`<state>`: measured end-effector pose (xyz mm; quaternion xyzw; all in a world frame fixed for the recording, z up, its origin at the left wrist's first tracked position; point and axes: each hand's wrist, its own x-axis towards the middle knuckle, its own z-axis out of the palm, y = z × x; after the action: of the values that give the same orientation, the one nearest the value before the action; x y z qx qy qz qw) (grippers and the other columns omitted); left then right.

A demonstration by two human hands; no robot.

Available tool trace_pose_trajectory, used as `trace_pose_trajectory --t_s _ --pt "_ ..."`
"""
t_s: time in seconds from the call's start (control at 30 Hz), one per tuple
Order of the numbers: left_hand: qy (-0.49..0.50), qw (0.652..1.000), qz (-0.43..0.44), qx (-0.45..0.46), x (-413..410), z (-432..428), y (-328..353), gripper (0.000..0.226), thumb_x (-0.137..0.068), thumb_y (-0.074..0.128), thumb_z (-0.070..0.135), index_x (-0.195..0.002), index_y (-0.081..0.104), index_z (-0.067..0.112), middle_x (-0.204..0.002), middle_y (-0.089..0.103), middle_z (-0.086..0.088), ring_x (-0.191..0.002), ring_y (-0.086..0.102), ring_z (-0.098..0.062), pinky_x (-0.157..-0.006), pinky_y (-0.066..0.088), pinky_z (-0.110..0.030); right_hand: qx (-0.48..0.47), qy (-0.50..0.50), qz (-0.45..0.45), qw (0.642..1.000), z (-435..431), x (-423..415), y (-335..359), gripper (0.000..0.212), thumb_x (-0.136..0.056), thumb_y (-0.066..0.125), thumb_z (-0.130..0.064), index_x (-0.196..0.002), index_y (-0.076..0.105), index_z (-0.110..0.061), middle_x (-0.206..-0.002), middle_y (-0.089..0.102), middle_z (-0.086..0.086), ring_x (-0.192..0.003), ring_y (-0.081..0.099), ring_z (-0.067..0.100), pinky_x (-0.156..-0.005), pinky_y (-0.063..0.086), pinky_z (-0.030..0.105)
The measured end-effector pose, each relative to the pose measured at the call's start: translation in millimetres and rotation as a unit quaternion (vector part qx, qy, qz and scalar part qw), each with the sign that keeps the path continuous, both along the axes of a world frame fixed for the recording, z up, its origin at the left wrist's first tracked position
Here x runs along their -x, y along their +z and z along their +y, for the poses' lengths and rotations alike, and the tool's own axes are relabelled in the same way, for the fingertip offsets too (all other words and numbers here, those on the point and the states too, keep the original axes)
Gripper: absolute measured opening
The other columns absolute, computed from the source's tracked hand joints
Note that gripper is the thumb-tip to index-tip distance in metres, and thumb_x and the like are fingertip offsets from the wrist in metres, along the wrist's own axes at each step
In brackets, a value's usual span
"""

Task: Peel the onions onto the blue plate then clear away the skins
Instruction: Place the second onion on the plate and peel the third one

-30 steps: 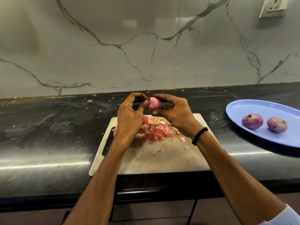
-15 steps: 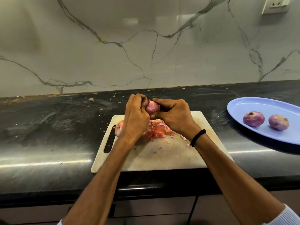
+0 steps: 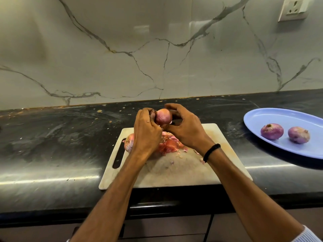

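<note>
Onion (image 3: pixel 163 116) looks firm, likely slick; our left hand (image 3: pixel 146 131) and right hand (image 3: pixel 187 130) both clasp it; we'd pinch loose edges near its tip.

The left hand (image 3: pixel 146 131) covers the left side of the held onion (image 3: pixel 163 116). Its fingertips are curled in against the onion, so its grip cannot be seen fully, and it cannot be told whether they pinch a piece of skin. The right hand (image 3: pixel 185 128) hides the lower right part of the same onion. A second onion (image 3: pixel 128 143) on the cutting board (image 3: pixel 174 172) shows only its left half beside the left wrist. The pile of skins (image 3: pixel 168 144) lies partly under both hands. The blue plate (image 3: pixel 279 117) is cut by the right edge, and the wall socket (image 3: pixel 293 9) by the top edge. The pale specks on the bench (image 3: pixel 52 137) are too small to name.
</note>
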<state>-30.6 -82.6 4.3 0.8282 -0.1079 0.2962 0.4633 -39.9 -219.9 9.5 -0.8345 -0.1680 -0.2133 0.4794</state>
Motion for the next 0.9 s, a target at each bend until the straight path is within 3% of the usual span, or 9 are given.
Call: trace_pose_trajectory --t_s 0.13,0.2,0.33,0.5,0.63,0.7,0.8,0.9 --pt "-0.031 0.998 0.007 0.052 1.2 2.7 4.0 0.009 -0.104 0.048 0.021 -0.107 0.056 0.020 -0.103 0.059 0.004 -0.094 0.058 -0.007 -0.074 0.049 -0.012 0.018 -0.006 -0.017 1.000 -1.4 -0.1 2.2 0.072 -0.073 0.086 -0.027 -0.138 0.054 -0.016 -0.127 0.062 -0.001 -0.107 0.061 0.010 -0.096 0.052 0.021" --pt "-0.058 0.994 0.010 0.089 1.5 5.8 6.4 0.017 -0.100 0.055 0.030 -0.114 0.061 0.021 -0.103 0.062 0.011 -0.097 0.061 -0.003 -0.077 0.051 -0.009 0.008 -0.013 -0.027 1.000 -2.5 -1.4 2.4 0.070 -0.071 0.087 -0.026 -0.132 0.057 -0.014 -0.122 0.062 -0.002 -0.105 0.062 0.011 -0.092 0.051 0.013" --pt "-0.048 0.996 -0.010 0.080 -0.4 7.0 5.1 0.020 -0.091 0.070 0.026 -0.111 0.068 0.022 -0.105 0.068 0.007 -0.099 0.065 -0.005 -0.084 0.054 -0.016 0.011 -0.020 -0.029 0.999 -1.7 -3.0 1.4 0.068 -0.070 0.089 -0.025 -0.129 0.057 -0.013 -0.121 0.064 0.002 -0.105 0.063 0.013 -0.087 0.049 0.006" --pt "-0.027 0.993 0.003 0.114 2.6 5.9 6.7 0.011 -0.090 0.072 0.024 -0.099 0.069 0.020 -0.089 0.066 0.013 -0.086 0.065 0.000 -0.072 0.051 -0.010 0.000 -0.008 -0.004 1.000 -0.2 -1.8 -1.4 0.071 -0.068 0.090 -0.026 -0.130 0.055 -0.015 -0.122 0.063 0.001 -0.105 0.064 0.015 -0.090 0.054 0.017" --pt "-0.030 0.998 -0.015 0.059 0.7 5.4 3.8 0.010 -0.097 0.063 0.020 -0.104 0.065 0.015 -0.100 0.067 0.001 -0.092 0.063 -0.009 -0.078 0.054 -0.019 -0.075 0.065 0.067 0.993 -5.4 -0.5 4.2 0.064 -0.077 0.082 -0.008 -0.134 0.053 -0.012 -0.125 0.060 0.001 -0.114 0.061 0.016 -0.098 0.054 0.030" --pt "-0.024 0.999 -0.033 0.028 -0.9 4.1 2.2 0.011 -0.100 0.057 0.018 -0.106 0.063 0.011 -0.103 0.064 -0.002 -0.092 0.060 -0.012 -0.077 0.051 -0.015 -0.104 0.104 0.094 0.985 -8.7 0.4 5.9 0.061 -0.082 0.075 0.000 -0.137 0.051 -0.011 -0.130 0.058 0.004 -0.119 0.060 0.019 -0.100 0.053 0.035" --pt "-0.011 0.999 -0.046 0.000 -1.4 4.2 2.0 0.013 -0.102 0.053 0.015 -0.107 0.062 0.007 -0.102 0.061 -0.005 -0.091 0.057 -0.012 -0.074 0.047 -0.011 -0.123 0.126 0.100 0.979 -7.5 2.1 7.0 0.061 -0.080 0.077 -0.001 -0.135 0.053 -0.013 -0.129 0.058 0.001 -0.119 0.060 0.021 -0.098 0.054 0.032" --pt "-0.021 0.999 -0.037 0.004 -1.2 5.7 2.6 0.012 -0.102 0.051 0.014 -0.105 0.061 0.008 -0.100 0.061 -0.004 -0.090 0.058 -0.012 -0.076 0.051 -0.018 -0.114 0.100 0.087 0.985 -2.9 1.7 6.0 0.057 -0.075 0.083 -0.007 -0.124 0.055 -0.018 -0.120 0.058 -0.006 -0.115 0.061 0.019 -0.094 0.056 0.030"
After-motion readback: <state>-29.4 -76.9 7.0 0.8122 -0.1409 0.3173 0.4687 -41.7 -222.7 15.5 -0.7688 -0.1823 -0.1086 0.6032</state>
